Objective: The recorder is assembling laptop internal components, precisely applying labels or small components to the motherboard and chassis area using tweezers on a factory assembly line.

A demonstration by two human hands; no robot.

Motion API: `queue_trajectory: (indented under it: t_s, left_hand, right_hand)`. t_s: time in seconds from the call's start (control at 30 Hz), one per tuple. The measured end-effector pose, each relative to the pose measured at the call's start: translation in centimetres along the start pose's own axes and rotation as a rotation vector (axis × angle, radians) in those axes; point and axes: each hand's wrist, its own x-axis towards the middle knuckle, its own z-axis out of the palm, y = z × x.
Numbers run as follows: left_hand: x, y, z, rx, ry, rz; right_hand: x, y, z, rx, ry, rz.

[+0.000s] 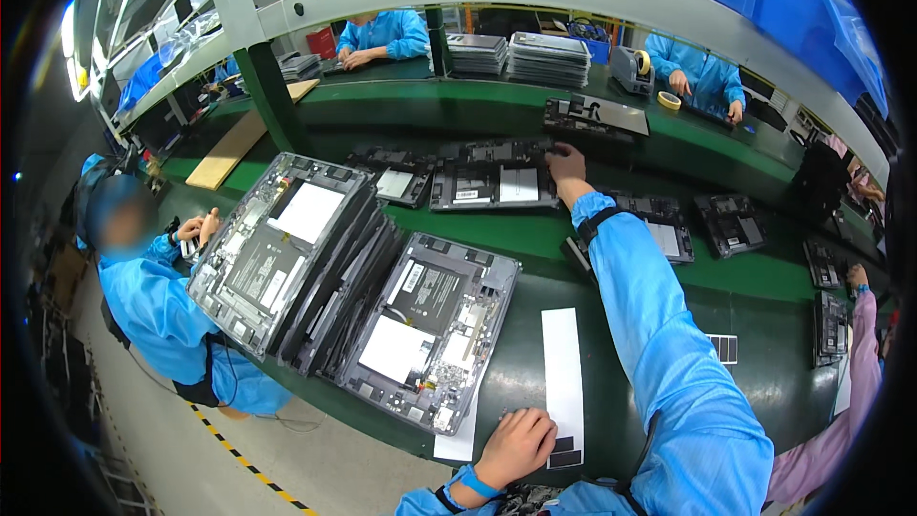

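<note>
My right hand [565,164] reaches far forward, its fingers on the right edge of an opened grey laptop base [493,186] lying on the green conveyor [535,234]. My left hand [516,444] rests fingers-down near the bench's front edge, on a white paper strip [564,384] carrying small black pads. Another opened laptop base [430,320] lies in front of me, left of the strip, its boards and white labels showing. Both my arms are in blue sleeves, and each wrist wears a strap.
A leaning stack of opened laptop bases [287,253] stands at left. More bases [731,225] sit along the conveyor to the right. Co-workers in blue coats work at left [158,301] and across the line. Stacked panels [546,57] and a tape dispenser [630,67] lie beyond.
</note>
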Motion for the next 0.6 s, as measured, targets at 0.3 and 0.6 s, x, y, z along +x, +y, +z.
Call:
queue_trajectory:
  t_s: [0.3, 0.6]
  left_hand:
    - [-0.2, -0.4, 0.3, -0.079, 0.056, 0.034]
    - [0.8, 4.4, -0.9, -0.811, 0.089, -0.135]
  right_hand:
    - [-1.8, -3.4, -13.4, 0.297, 0.21, -0.179]
    - [-26.8, 1.7, -40.9, 0.188, 0.012, -0.123]
